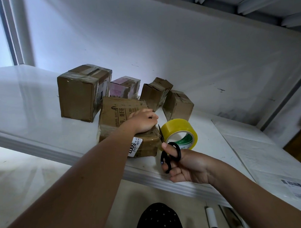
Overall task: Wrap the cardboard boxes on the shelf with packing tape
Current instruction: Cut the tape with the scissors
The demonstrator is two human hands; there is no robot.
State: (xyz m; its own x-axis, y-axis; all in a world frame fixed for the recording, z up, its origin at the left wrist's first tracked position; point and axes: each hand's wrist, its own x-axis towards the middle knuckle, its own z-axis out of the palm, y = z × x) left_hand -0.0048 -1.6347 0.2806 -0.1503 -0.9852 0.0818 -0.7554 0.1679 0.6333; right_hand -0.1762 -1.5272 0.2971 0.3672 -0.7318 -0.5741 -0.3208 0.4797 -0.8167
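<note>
Your right hand grips the scissors just beside the tape roll. Your left hand, fingers curled, presses on the nearest box on the shelf. Four boxes stand behind it.

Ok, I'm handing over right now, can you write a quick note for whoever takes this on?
Left hand presses down on the front box, grip closed on nothing I can see.
Right hand holds the black scissors, blades at the tape between that box and the yellow tape roll.
Tall box at the back left is taped; the three small boxes behind look partly taped.
Left: cut, press the end down, check the rest.
</note>
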